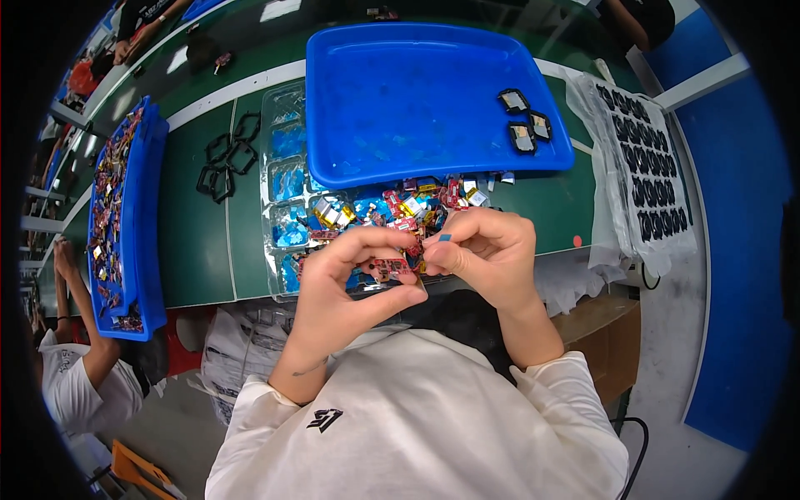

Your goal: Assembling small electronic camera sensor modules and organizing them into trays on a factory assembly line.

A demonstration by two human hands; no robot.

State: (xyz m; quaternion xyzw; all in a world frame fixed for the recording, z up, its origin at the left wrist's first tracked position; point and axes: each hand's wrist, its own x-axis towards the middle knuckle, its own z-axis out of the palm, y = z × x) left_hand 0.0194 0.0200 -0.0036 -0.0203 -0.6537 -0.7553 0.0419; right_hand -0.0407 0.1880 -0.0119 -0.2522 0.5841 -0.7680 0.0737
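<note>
Close over the near edge of the workbench, my left hand [337, 292] is closed around a small red circuit board [390, 267], thumb below and fingers curled above. Beside it my right hand [496, 258] pinches a small blue piece of film [445, 237] between thumb and forefinger, right by the board. Whether the film touches the board is hidden by the fingers. Behind both hands lies a pile of red circuit boards [402, 223], with silver battery cells [333, 213] and blue film bits among them. A clear compartment tray [275, 185] sits partly under this pile.
A large blue tray [408, 171] lies beyond the pile, with three black frames [522, 137] inside. Left of it are loose black frames [218, 150] and a blue bin [147, 275] full of boards. Rows of black parts [654, 192] lie at right. Another person's arm [75, 287] shows far left.
</note>
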